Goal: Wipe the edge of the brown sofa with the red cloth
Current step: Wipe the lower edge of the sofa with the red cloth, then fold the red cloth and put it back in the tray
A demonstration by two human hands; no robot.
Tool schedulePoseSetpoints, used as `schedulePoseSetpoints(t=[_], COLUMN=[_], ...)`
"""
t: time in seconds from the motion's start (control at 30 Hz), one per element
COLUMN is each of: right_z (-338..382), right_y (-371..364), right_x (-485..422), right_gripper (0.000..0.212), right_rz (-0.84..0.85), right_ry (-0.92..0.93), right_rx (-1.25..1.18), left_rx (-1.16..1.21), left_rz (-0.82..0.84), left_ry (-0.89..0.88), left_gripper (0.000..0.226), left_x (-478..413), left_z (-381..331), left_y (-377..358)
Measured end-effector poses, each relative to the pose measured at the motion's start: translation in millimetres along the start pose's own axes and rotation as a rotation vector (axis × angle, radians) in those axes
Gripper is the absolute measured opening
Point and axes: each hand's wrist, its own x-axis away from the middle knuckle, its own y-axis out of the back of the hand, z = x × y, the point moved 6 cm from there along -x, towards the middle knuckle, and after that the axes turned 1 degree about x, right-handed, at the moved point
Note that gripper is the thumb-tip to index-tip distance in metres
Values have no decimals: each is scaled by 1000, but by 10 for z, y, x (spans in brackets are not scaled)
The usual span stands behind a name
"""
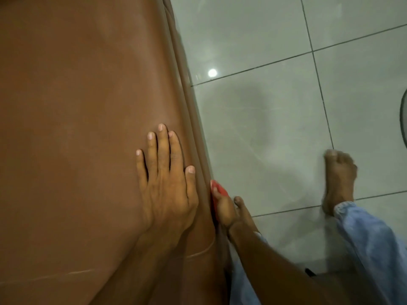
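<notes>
The brown sofa [77,106] fills the left half of the head view, its edge [193,111] running from top centre down to the lower middle. My left hand [167,183] lies flat on the sofa's top, fingers spread, just left of the edge. My right hand [224,210] presses against the sofa's outer side below the edge, fingers closed on the red cloth [217,190]. Only a small part of the cloth shows above the fingers; the rest is hidden by the hand and the sofa.
Grey-green floor tiles [286,106] lie right of the sofa. A bare foot [339,183] and a light blue trouser leg [370,245] stand on the tiles at lower right. A dark curved object [404,119] is cut off at the right border.
</notes>
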Motion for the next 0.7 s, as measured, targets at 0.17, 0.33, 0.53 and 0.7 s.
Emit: schedulePoseSetpoints(t=[0.17,0.33,0.53,0.7], right_z=[667,1088,1653,2177], right_y=[-256,177,1562,2852], right_x=[-270,389,1079,1358], right_gripper=[47,69,49,63], right_rz=[55,131,97,-58], right_ry=[90,-22,-73,18], right_rx=[-272,-576,-826,-913], left_rx=[-1,173,980,1131], left_rz=[23,72,386,877], left_ry=[-5,93,431,339], left_gripper=[68,70,50,13], left_x=[-14,-75,-553,-783], left_z=[-15,-181,-1435,-3056], left_y=[-14,176,261,256])
